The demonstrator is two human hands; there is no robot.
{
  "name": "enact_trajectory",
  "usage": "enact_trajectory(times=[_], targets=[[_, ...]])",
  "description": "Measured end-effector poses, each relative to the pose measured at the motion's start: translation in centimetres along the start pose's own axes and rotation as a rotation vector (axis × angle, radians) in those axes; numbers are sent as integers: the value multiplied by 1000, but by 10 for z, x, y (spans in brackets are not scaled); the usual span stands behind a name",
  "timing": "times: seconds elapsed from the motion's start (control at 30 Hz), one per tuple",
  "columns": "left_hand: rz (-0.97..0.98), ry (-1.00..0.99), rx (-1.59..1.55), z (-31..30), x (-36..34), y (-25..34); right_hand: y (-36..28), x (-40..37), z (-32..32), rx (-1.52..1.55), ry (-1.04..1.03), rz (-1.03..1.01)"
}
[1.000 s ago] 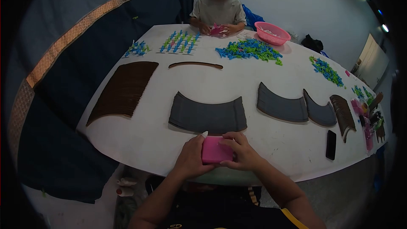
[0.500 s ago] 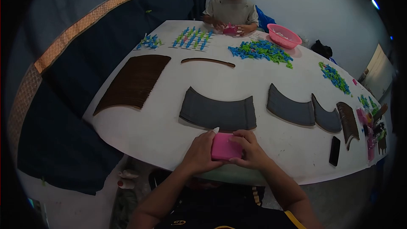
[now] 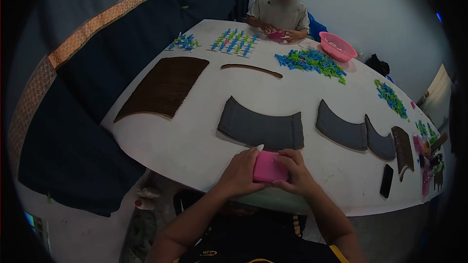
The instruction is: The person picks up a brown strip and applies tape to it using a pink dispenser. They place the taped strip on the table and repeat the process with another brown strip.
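Head view: your left hand [image 3: 240,171] and right hand [image 3: 298,174] clamp a pink block [image 3: 269,168] from either end, fingers closed on it, at the near edge of the white table [image 3: 185,151], probably to hold it square and steady. Just beyond lie grey fanned strips [image 3: 261,127], laid within easy reach; black phone [image 3: 386,180] sits off to your right

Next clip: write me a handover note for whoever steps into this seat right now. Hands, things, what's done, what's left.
Hands: the left hand grips the pink block from its left side, and the right hand grips it from the right, over the near edge of the table.
Things: the grey pieces lie fanned just beyond the hands, the brown pieces far left, and the clips are heaped by the pink basin.
Done: pieces laid out in fans.
Left: the block is not yet set down; the clip heap lies loose.
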State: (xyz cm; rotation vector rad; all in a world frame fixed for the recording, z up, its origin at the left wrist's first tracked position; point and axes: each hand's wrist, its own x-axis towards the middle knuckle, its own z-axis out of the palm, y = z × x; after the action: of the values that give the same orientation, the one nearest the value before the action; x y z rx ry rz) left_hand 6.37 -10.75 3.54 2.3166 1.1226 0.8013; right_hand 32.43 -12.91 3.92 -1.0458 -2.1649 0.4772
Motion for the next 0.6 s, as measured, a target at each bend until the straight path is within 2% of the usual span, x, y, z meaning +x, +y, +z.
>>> enact_trajectory(times=[0.2, 0.27, 0.4, 0.47, 0.57, 0.6], targets=[[4, 0, 2, 1, 0, -1, 0, 0, 0, 9, -2, 0], [-25, -57, 4, 1, 1, -3, -2, 1, -1, 19, 2, 6], [4, -14, 12, -5, 3, 2, -3, 1, -3, 0, -14, 16], [-45, -83, -18, -9, 4, 5, -10, 5, -10, -4, -60, 53], [29, 9, 13, -2, 2, -1, -5, 26, -26, -98, -91, -6], [30, -1, 8, -5, 3, 2, -13, 41, -34, -79, -42, 23]])
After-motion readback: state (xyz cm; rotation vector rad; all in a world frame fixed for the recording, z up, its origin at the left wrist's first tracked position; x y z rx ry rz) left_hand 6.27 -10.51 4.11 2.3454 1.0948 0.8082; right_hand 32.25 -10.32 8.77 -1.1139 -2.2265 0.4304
